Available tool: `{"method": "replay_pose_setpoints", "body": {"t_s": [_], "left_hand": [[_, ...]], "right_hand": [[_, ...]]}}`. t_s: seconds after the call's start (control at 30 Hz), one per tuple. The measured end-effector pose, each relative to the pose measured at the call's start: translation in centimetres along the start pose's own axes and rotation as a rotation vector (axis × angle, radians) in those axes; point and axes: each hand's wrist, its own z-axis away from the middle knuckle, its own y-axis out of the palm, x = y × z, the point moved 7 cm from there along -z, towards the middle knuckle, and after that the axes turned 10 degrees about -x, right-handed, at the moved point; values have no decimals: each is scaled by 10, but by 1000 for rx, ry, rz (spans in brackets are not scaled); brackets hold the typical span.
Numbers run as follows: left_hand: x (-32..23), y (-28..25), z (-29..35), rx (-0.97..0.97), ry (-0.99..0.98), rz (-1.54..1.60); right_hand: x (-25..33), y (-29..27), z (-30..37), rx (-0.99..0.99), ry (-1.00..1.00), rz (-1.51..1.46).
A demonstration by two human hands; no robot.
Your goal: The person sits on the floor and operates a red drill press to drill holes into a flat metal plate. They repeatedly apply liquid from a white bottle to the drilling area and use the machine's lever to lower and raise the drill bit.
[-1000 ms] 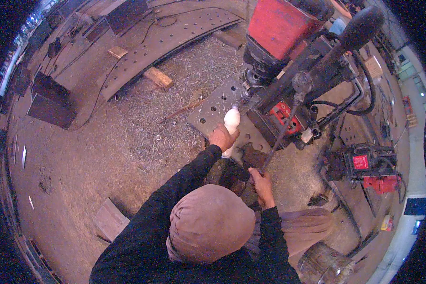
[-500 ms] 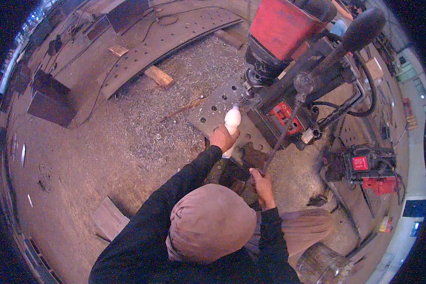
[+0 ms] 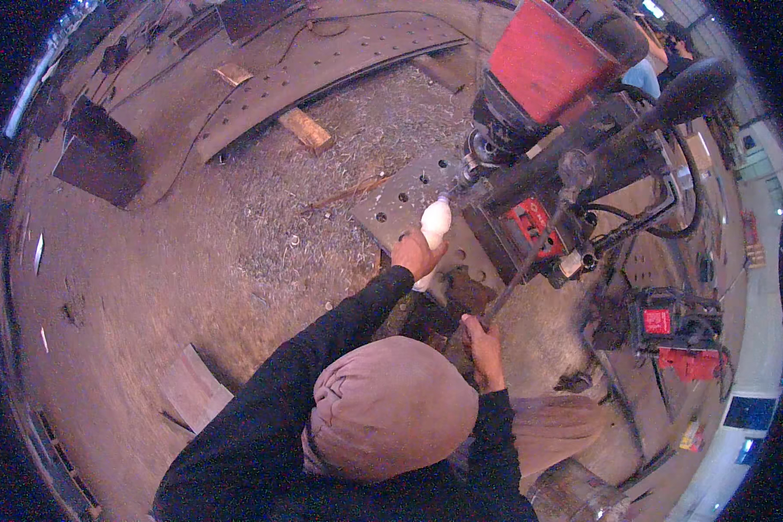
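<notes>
My left hand (image 3: 418, 253) is wrapped round a white squeeze bottle (image 3: 436, 223). The bottle's tip points at the drill bit (image 3: 464, 179) of a red and black drill press (image 3: 541, 65), just over a steel plate (image 3: 396, 193) with several round holes. Whether the tip touches the bit is too small to tell. Closed round the lower end of the press's long feed lever (image 3: 524, 270) is my right hand (image 3: 484, 348). A second lever with a black knob (image 3: 700, 87) rises on the far side of the hub.
Metal shavings (image 3: 270, 235) cover the floor left of the plate. A long perforated plate (image 3: 322, 74) lies beyond, near a wood block (image 3: 306, 130). Another red and black machine (image 3: 683, 326) stands at the right. A person (image 3: 661, 52) is at the far right.
The whole view has shifted slightly, so the press and plate sit a little further right and lower. Both hands keep their grips on the bottle and the lever.
</notes>
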Motion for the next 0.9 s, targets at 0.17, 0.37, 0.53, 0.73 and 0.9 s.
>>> {"method": "replay_pose_setpoints", "body": {"t_s": [0.17,0.37,0.53,0.73,0.9], "left_hand": [[1,-1,2,-27,-5,10],[1,-2,2,-31,-27,13],[-3,-4,3,-20,-20,6],[3,-3,2,-73,-4,9],[-2,-2,3,-70,5,18]], "right_hand": [[14,1,13,-8,39,-51],[17,-1,15,4,50,-56],[-2,-6,1,-51,-1,-14],[9,-2,11,-9,25,-43],[-9,-7,-3,-13,17,5]]}}
